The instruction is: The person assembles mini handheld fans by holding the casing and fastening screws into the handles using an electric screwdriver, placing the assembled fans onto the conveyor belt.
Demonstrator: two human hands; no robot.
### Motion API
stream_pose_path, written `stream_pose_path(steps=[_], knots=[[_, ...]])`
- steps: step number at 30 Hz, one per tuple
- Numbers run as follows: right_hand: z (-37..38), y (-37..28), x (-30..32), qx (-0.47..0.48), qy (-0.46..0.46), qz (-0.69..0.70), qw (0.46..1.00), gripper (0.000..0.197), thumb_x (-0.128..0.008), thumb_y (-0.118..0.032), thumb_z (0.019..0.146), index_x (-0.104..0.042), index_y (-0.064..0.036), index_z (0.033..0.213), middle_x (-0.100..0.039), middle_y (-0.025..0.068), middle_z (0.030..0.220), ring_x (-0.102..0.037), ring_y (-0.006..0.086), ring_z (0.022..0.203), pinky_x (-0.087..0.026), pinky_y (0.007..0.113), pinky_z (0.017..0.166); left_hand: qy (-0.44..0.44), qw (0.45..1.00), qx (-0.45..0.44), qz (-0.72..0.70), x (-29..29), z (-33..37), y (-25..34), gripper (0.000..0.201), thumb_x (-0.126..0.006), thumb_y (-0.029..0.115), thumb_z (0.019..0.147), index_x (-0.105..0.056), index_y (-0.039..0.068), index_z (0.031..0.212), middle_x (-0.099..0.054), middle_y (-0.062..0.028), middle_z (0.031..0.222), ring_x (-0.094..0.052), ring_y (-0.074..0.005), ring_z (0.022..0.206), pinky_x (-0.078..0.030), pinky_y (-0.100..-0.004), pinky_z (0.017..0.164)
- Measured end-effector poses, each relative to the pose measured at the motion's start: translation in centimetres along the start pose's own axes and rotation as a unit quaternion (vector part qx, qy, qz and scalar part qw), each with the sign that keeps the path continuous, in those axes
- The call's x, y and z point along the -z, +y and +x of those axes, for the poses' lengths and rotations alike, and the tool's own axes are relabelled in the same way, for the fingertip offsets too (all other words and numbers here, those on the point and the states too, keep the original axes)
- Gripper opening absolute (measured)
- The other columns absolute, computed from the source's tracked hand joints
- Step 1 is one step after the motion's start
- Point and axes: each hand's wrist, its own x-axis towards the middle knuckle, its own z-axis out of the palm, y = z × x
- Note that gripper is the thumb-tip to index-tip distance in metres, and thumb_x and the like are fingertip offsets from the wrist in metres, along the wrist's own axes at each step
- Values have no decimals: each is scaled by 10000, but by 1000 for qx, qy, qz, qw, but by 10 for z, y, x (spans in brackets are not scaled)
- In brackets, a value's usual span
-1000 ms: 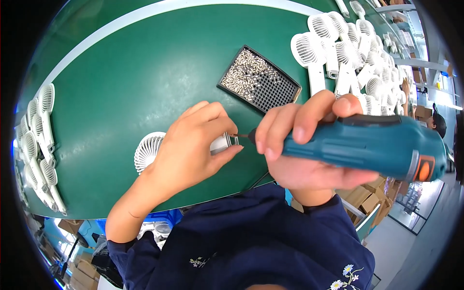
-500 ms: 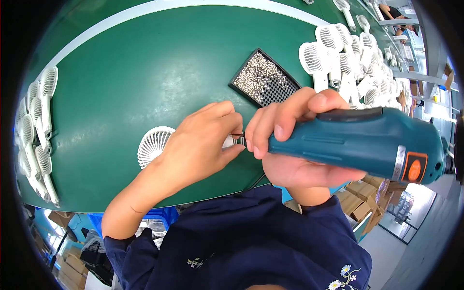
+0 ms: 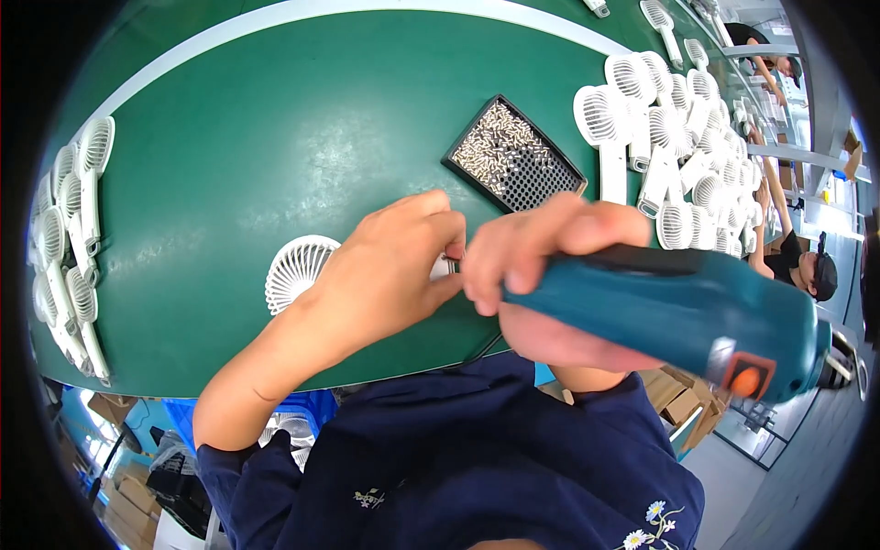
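White fan [image 3: 298, 272], handle [image 3: 442, 268] inside left hand [image 3: 392, 259]

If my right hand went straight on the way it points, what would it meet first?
Your right hand, with the teal driver, would probably first meet the handle end of the white fan held in your left hand, though depth is unclear.

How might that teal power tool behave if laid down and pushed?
The teal power tool may roll, as its body looks rounded. It's likely stiff, given its hard-looking casing, and perhaps hefty, its bulk extending well past the right hand.
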Motion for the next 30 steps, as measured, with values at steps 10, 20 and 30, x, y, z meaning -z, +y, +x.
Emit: stream_pose_path(steps=[10, 20, 30], knots=[[44, -4, 102, 222, 160, -46, 961, 895, -379, -909, 797, -507, -178, 1298, -530, 65, 834, -525, 200, 466, -431, 339, 416, 62, 996, 71, 10, -3, -3, 4, 207, -799, 80, 743, -607, 31, 800, -556, -101, 814, -594, -280, 777, -482, -383, 688], [49, 14, 97, 199, 165, -55, 964, 945, -358, -930, 779, -462, -133, 1276, -522, 78, 805, -512, 197, 455, -450, 323, 401, 64, 997, 44, 14, -3, -1, 5, 175, -791, 83, 753, -632, 30, 804, -555, -93, 780, -574, -268, 773, -461, -394, 681], [25, -10, 40, 152, -44, 24, 987, 823, -488, -752, 891, -417, -106, 1396, -561, 95, 995, -586, 255, 612, -471, 399, 535, 133, 991, -24, 19, -5, -3, 10, 287, -814, 86, 728, -651, 45, 961, -553, -80, 836, -588, -286, 786, -489, -402, 674]])
